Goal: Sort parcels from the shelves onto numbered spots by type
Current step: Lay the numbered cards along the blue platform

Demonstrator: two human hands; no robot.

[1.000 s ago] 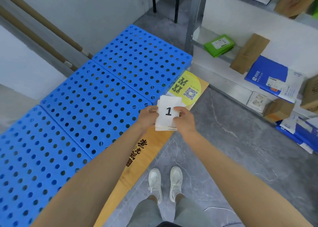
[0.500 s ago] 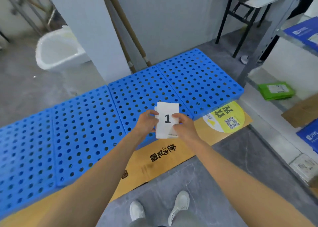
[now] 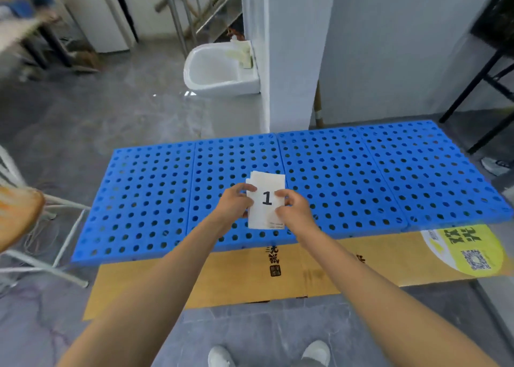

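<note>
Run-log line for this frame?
left hand: grips number cards | right hand: grips number cards | face showing: 1 | over: blue pallet panels

Frame centre: left hand [image 3: 232,203] and right hand [image 3: 292,209] each pinch a side of a stack of white cards [image 3: 266,199]; top card reads "1". Behind the cards, across mid-frame, four blue perforated pallets [image 3: 361,177] lie edge to edge on the floor. Flattened cardboard [image 3: 236,277] lies along their near edge, lower frame. White basin [image 3: 219,71] upper centre, against a pillar [image 3: 289,52].
</note>
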